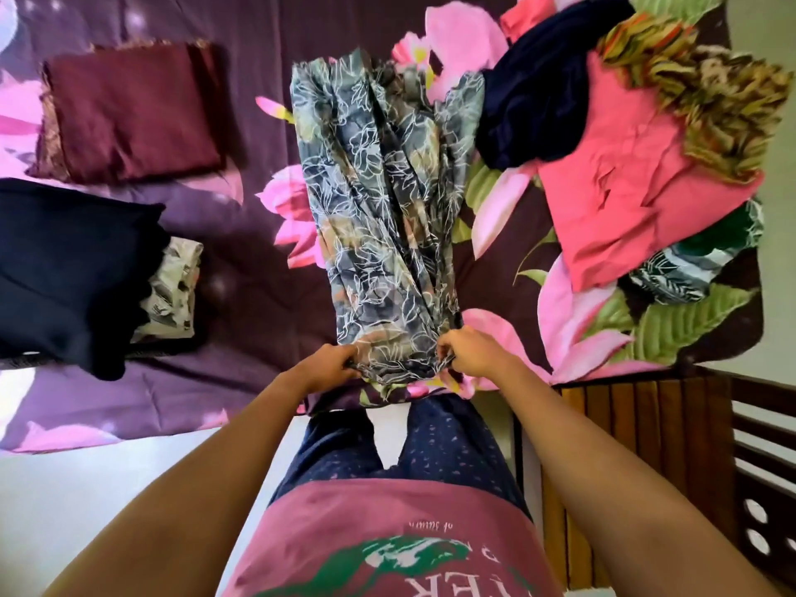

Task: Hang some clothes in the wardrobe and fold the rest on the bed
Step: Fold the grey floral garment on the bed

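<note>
So the left hand (331,364) and right hand (470,354) each grip a near corner of the grey floral garment (387,209), holding it straight along the bed (258,58), I'd guess to get it flat for folding. Folded stuff like the maroon cloth (129,109) sits left, and the unsorted heap (624,174) waits far right.

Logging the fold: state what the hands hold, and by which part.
The grey floral garment, by its near end: left grip on its left corner, right grip on its right corner. The rest lies on the bed.
</note>
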The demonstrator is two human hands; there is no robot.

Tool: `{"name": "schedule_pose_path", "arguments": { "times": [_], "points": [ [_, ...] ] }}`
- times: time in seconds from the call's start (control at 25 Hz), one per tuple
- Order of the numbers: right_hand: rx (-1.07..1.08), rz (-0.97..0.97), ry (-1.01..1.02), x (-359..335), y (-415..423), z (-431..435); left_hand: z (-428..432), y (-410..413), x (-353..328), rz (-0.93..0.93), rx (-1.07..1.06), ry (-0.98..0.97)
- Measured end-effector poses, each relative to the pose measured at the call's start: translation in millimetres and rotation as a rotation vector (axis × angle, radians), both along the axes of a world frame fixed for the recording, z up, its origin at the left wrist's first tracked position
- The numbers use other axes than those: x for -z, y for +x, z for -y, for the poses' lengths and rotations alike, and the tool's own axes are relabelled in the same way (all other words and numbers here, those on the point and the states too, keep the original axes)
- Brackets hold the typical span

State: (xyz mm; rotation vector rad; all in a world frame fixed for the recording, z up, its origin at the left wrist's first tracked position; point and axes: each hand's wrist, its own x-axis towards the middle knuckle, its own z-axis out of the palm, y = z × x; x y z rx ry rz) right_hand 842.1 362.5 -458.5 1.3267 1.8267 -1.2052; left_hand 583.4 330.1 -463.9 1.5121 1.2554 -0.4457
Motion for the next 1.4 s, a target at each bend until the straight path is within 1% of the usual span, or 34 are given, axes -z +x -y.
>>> {"name": "schedule_pose_path", "arguments": {
  "times": [0.08,0.16,0.24,0.32,0.4,0.48,0.64,0.8,0.92,1.04,1.12,1.16,1.24,1.32,1.4],
  "points": [
    [0.099,-0.035,-0.126,15,5,6,5,0,12,0.021,-0.028,-0.022],
    [0.301,-0.07,-0.179,28,9,10,8,1,20,0.054,-0.163,-0.049],
    [0.515,-0.102,-0.125,34,8,7,2,6,25,0.038,-0.338,-0.027],
    [0.661,-0.136,-0.048,37,1,-8,-15,11,29,0.021,-0.549,0.017],
    [0.73,-0.172,0.005,36,-12,-31,-40,15,30,0.017,-0.73,0.03],
    [0.778,-0.201,0.02,34,-25,-56,-67,19,29,0.053,-0.852,0.013],
    [0.782,-0.249,0.06,34,-49,-108,-122,24,26,0.119,-1.017,0.036],
    [0.766,-0.294,0.109,34,-72,-157,-169,22,35,0.081,-1.139,0.078],
    [0.797,-0.339,0.2,45,-88,-196,-206,20,45,0.012,-1.158,0.144],
    [0.828,-0.402,0.332,59,-102,-235,-241,20,58,-0.051,-1.23,0.222],
    [0.804,-0.458,0.44,63,-108,-256,-254,21,68,-0.06,-1.205,0.307],
    [0.784,-0.49,0.463,65,-112,-266,-260,21,75,-0.055,-1.191,0.336],
    [0.734,-0.511,0.403,73,-117,-283,-271,21,82,-0.061,-1.172,0.364],
    [0.669,-0.416,0.312,83,-118,-295,-280,21,87,-0.045,-1.214,0.349],
    [0.651,-0.314,0.265,92,-117,-304,-287,21,90,0.004,-1.309,0.33]
  ]
}}
